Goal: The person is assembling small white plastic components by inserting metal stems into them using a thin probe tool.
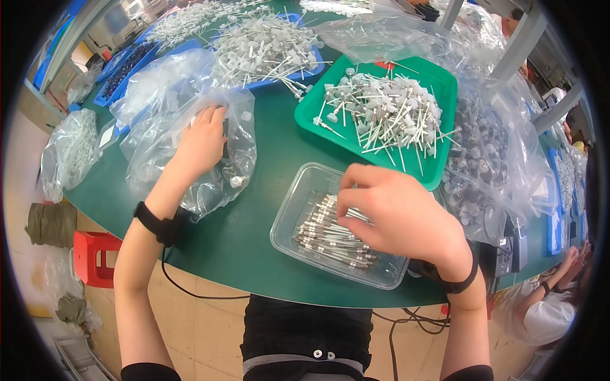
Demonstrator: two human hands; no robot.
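Note:
My left hand (202, 143) reaches over a crumpled clear plastic bag (143, 152) on the table. Its fingers are bent close together at the bag's opening, and their tips are hidden. A few small white pieces (237, 181) show inside the bag. Over a clear plastic box (279, 236) hovers my right hand (394, 213), its thumb and fingers curled toward each other. Anything between those fingertips is too small to make out. Many thin metal-and-white rods (330, 238) lie in the box. Behind it, a green tray (311, 120) holds a pile of white-headed stems (406, 117).
Blue trays (311, 63) at the back hold more white-headed stems. Large clear bags of parts (476, 152) crowd the right side beside a metal post (518, 47). A red stool (89, 259) stands at lower left. Another person (546, 305) sits at far right.

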